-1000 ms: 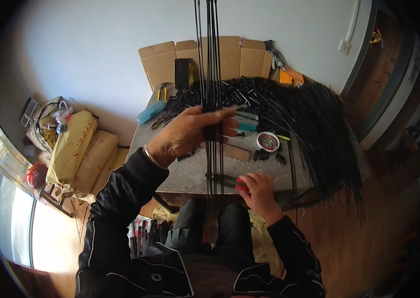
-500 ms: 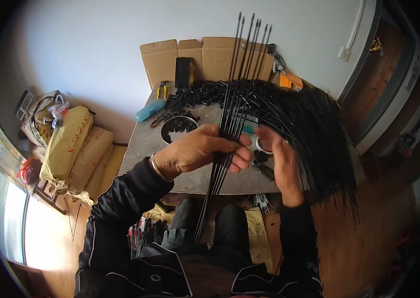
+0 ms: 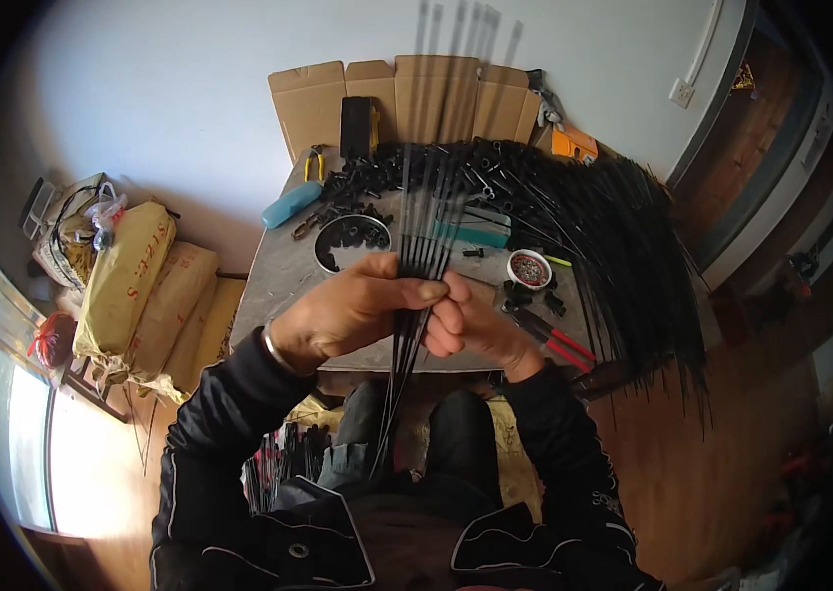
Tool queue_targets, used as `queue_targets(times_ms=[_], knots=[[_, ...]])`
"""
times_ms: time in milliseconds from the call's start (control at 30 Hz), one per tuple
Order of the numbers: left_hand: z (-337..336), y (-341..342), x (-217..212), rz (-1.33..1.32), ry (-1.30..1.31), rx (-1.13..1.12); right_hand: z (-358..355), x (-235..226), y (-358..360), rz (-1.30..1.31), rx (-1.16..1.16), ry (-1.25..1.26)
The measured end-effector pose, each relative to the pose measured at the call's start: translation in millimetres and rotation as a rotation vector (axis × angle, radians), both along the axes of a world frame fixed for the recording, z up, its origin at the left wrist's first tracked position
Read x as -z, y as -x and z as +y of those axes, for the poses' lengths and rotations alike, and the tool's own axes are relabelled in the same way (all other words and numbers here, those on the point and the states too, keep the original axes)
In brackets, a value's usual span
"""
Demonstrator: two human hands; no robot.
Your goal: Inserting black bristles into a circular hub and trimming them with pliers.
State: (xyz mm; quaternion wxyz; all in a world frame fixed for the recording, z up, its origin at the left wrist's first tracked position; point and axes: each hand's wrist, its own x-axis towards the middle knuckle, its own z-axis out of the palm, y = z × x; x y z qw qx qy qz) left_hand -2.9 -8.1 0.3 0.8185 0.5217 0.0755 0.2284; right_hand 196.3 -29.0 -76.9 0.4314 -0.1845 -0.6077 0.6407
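A fanned bunch of several thin black rods [image 3: 428, 222] stands nearly upright in front of me, the upper tips smeared by motion and the lower ends reaching down over my lap. My left hand [image 3: 352, 310] is closed round the bunch, with the thumb across its front. Against the right side of the rods my right hand [image 3: 490, 330] is closed, its curled fingers meeting those of the left; exactly where they grip is partly hidden. Just beyond the hands lie a round tin [image 3: 389, 258] of small black parts and a white tub [image 3: 530, 268] of small metal pieces.
A big heap of black rods [image 3: 623, 266] hangs over the table's right edge. Red-handled pliers [image 3: 569, 350], a teal box [image 3: 485, 229], a blue object [image 3: 291, 205] and yellow-handled pliers [image 3: 314, 164] lie about. Folded cardboard [image 3: 436, 94] stands behind; sacks [image 3: 131, 286] are stacked at left.
My right hand has come left from apart and closed in against the rods. The bunch and my left hand have shifted slightly left, uncovering the white tub and red-handled pliers.
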Motion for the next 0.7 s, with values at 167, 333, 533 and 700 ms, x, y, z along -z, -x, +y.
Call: queue_targets(times_ms=[167,333,533,700], knots=[[-3.6,13.4,0.2,0.012,0.005,-0.067,33.3,43.4,9.7,-0.379,0.544,-0.409],[4.8,-9.3,71.9,0.08,-0.124,-0.089,94.5,32.0,-45.4,-1.125,0.875,-1.034],[3.8,-17.7,174.7,0.133,0.214,0.016,74.9,22.6,-72.6,-0.463,0.099,-0.091],[4.8,-25.4,172.1,0.235,0.177,-0.06,42.1,-14.4,-13.1,0.12,0.173,0.206]])
